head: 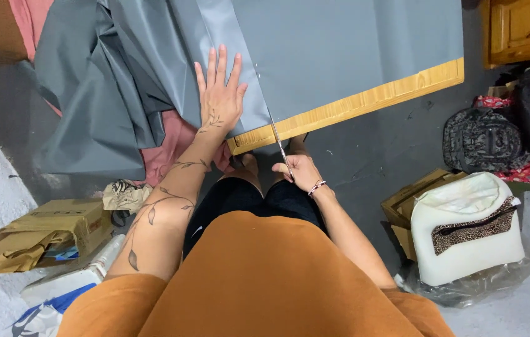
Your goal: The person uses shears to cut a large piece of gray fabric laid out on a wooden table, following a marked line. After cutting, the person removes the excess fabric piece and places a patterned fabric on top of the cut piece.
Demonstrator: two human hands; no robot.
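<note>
Head cam looking straight down: the person stands at the near edge of a wooden desk (365,100) with one big sheet of grey fabric (340,43) spread over it, the loose end spilling off the left side in folds over something pink. The left hand (220,93) lies flat on the fabric, fingers spread wide, pinning it down and gripping nothing. The right hand (299,171) is closed around the handles of one pair of scissors (279,142), blades pointing away from the body and entering the fabric right at the desk edge, just beside the left hand. How far the blades are parted is too small to tell. What could go wrong: the pinning hand sits close to the cut line, so a slip could nick it, and the heavy hanging bundle on the left could drag the sheet sideways and make the cut wander. Count-wise: two hands, one pair of scissors, one fabric sheet, a crumpled cardboard box (59,221) on the floor at left, one white cushion (464,231) with a leopard-print strip at right, and a dark backpack (480,140) behind it.
</note>
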